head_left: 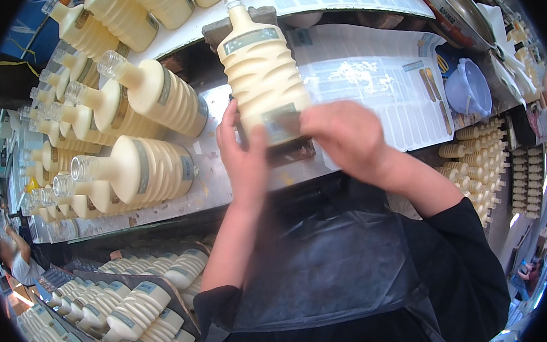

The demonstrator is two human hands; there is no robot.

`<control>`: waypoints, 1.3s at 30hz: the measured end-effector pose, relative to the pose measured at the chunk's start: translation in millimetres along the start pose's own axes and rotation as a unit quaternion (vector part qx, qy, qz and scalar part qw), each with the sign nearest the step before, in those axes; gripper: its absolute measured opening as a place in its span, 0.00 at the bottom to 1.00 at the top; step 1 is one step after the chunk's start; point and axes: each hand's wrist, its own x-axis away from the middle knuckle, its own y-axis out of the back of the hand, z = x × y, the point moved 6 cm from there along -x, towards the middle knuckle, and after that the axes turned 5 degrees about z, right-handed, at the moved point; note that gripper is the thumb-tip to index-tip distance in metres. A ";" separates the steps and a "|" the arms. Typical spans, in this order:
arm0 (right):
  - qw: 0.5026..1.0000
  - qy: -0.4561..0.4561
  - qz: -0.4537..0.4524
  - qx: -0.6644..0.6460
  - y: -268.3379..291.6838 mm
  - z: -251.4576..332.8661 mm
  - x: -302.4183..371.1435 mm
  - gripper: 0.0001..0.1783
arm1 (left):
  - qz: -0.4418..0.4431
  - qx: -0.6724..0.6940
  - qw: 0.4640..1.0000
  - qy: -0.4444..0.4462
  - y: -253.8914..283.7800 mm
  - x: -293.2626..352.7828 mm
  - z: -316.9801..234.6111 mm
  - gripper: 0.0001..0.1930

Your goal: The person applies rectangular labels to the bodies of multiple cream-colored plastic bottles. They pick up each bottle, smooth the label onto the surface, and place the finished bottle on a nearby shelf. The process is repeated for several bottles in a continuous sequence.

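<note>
In front of me a cream bottle [259, 72] with a wavy ribbed body and a clear threaded neck leans back against a grey block [214, 33]. It has a grey-green band at the shoulder and a grey-green label [280, 123] near its base. My left hand [245, 160] is closed on the bottle's lower left side, thumb on the front. My right hand [346, 141] is pinched at the right edge of that lower label. It is blurred by motion, and what its fingertips hold is hidden in a dark smear over the label.
Several similar bottles [158, 96] stand on the bench at left, with racks of more [143, 306] below. At right lie a white label sheet [399, 97] and slim tools [434, 91], beside a lilac bucket [468, 87] and a round pan [457, 8]. A person [20, 258] is far left.
</note>
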 end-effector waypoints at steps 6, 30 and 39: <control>1.000 0.007 -0.017 -0.009 7.8 16.4 3.4 0.14 | -0.016 -0.026 1.000 -0.007 -5.1 -3.8 -18.3 0.29; 0.995 0.054 0.071 0.054 -11.2 47.1 -22.3 0.16 | 0.005 0.231 0.971 0.056 2.0 -0.4 -6.6 0.21; 0.952 -0.257 0.015 -0.163 -4.6 3.8 -15.7 0.13 | 0.003 0.185 0.983 0.009 3.4 3.5 2.2 0.25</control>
